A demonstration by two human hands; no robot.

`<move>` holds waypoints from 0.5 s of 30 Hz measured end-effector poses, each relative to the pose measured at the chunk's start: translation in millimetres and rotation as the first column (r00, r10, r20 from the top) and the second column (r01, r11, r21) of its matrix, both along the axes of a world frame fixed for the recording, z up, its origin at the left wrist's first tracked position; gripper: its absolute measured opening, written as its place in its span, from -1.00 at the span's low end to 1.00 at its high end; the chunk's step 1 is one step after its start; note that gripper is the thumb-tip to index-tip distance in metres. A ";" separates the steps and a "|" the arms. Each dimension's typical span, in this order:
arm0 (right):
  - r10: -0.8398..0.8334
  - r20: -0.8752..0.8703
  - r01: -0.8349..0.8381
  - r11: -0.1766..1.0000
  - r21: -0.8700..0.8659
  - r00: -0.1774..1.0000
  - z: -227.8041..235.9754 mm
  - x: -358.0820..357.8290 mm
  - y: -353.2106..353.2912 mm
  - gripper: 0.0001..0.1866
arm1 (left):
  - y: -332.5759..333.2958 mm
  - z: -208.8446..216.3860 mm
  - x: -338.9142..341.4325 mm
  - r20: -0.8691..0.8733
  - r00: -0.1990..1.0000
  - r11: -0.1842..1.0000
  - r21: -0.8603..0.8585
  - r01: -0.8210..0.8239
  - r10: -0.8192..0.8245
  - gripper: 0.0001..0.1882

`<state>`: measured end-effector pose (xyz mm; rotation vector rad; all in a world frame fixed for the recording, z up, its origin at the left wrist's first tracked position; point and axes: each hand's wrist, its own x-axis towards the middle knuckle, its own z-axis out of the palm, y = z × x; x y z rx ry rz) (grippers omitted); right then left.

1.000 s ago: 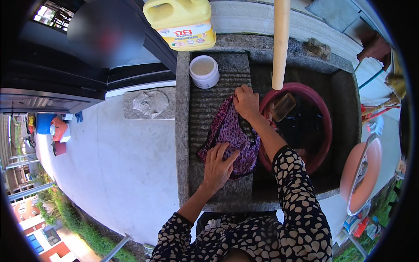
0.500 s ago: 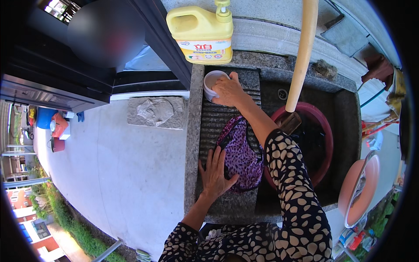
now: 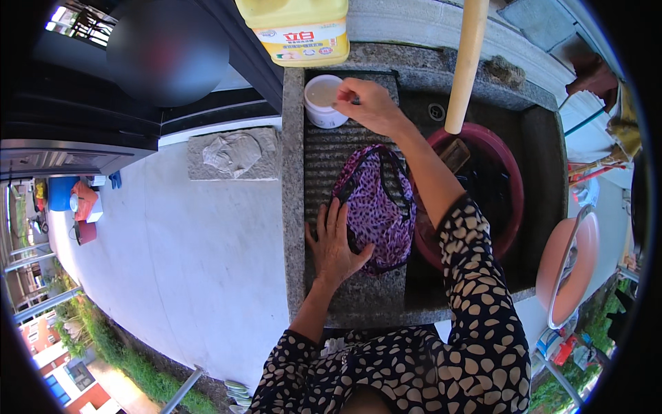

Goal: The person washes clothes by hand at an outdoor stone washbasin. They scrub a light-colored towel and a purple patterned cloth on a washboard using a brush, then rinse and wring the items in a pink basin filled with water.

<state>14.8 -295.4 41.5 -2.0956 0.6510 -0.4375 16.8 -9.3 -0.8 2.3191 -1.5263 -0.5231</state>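
A purple animal-print garment with black trim (image 3: pixel 379 214) lies spread on the ridged stone washboard (image 3: pixel 324 162) of the sink. My left hand (image 3: pixel 333 241) rests flat on its left edge, fingers apart. At the far end of the washboard stands a small white tub (image 3: pixel 325 119) with pale contents. My right hand (image 3: pixel 372 107) is just right of the tub's rim, fingers curled together in a pinch. What the pinch holds, if anything, is too small to make out.
Right of the washboard, a red basin (image 3: pixel 512 179) with dark contents and a wooden-backed brush (image 3: pixel 455 154) sits in the stone sink. A pale pole (image 3: pixel 467 69) slants above it. A yellow jug (image 3: pixel 296 34) stands behind the tub; a pink basin (image 3: pixel 562 265) is at right.
My right hand has come out of the white tub to its right side, its fingers now pinched. My left hand stays on the garment. The whole view has shifted slightly.
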 end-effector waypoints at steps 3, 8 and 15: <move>0.123 0.173 -0.194 0.847 0.494 0.977 -0.7 -63.4 39.3 -0.91 | 10.2 -16.8 2.6 -0.055 0.997 0.929 -0.363 -0.070 0.054 -0.07; 0.041 0.006 -0.041 0.992 0.122 0.999 -55.2 -133.6 136.3 -0.84 | 28.5 2.7 -19.4 -0.051 0.950 0.938 -0.187 0.293 -0.307 -0.41; -0.035 -0.162 -0.076 0.772 -0.631 0.986 -52.6 -138.2 158.9 -0.65 | 42.5 -0.6 -25.2 0.009 0.950 0.944 -0.103 0.313 -0.313 -0.44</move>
